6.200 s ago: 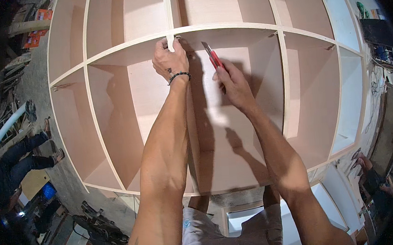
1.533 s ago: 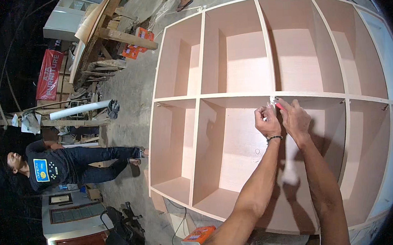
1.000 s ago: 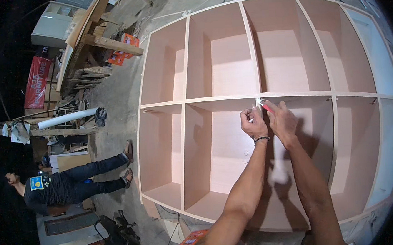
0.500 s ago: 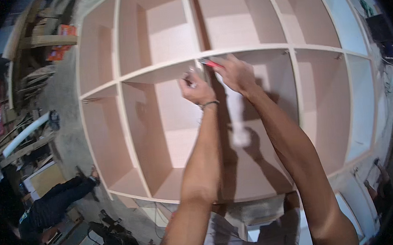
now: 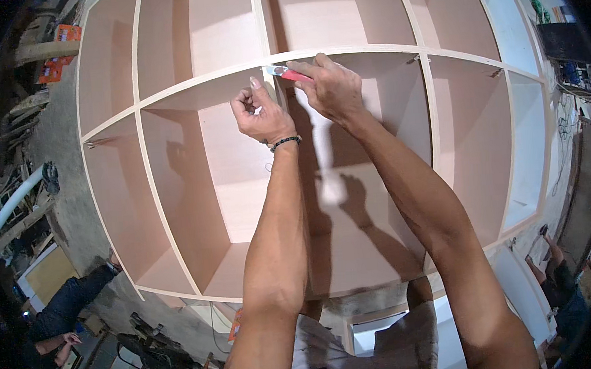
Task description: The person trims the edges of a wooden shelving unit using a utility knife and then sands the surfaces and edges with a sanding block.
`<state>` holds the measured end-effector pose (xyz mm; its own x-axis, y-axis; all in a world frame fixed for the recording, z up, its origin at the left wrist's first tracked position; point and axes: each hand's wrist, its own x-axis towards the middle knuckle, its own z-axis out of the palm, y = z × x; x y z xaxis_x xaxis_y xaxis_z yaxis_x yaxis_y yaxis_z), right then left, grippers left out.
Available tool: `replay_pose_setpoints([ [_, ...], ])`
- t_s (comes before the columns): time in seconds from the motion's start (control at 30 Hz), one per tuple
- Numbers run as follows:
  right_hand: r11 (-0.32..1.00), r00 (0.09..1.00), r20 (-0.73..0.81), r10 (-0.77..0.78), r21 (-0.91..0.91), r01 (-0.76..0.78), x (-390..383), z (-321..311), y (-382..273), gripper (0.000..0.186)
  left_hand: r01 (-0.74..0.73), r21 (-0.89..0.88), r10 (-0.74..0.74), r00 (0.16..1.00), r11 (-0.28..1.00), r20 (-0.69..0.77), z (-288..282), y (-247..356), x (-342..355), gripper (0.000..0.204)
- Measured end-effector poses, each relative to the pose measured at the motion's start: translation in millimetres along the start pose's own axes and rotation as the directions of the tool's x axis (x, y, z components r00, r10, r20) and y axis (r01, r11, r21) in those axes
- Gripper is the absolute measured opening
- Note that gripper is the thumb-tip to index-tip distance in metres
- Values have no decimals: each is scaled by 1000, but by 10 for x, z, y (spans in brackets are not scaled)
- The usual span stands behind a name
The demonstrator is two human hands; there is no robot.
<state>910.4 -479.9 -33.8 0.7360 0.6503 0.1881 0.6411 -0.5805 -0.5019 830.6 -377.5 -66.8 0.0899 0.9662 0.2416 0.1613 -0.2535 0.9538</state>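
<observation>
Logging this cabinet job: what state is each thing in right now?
Left hand: pinched at the divider edge, holds nothing I can make out.
Right hand: shut on a red knife.
Knife: tip at the shelf joint.
Cabinet: lying on its back, compartments empty.

open compartments (image 5: 220,190), upright divider (image 5: 270,90) between hands
</observation>
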Motion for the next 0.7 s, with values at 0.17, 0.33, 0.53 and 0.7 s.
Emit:
replay_pose_setpoints([
  [0.17, 996, 997, -66, -44, -81, 38, -13, 68, -18, 40, -24, -15, 24, 1000, 1000, -13, 11, 8, 20, 33],
  [0.33, 988, 991, -108, -83, -143, 67, -5, 70, -25, 41, -10, -3, 10, 1000, 1000, 2, 1, 28, 22, 31],
  [0.53, 979, 989, -135, -65, -199, 37, -25, 53, -113, 36, 30, -24, -30, 1000, 999, 1, 2, 22, 27, 32],
  [0.7, 995, 981, -181, 65, -61, -77, 40, 2, 0, 33, 1, 3, -1, 1000, 1000, -11, 2, 12, 15, 33],
])
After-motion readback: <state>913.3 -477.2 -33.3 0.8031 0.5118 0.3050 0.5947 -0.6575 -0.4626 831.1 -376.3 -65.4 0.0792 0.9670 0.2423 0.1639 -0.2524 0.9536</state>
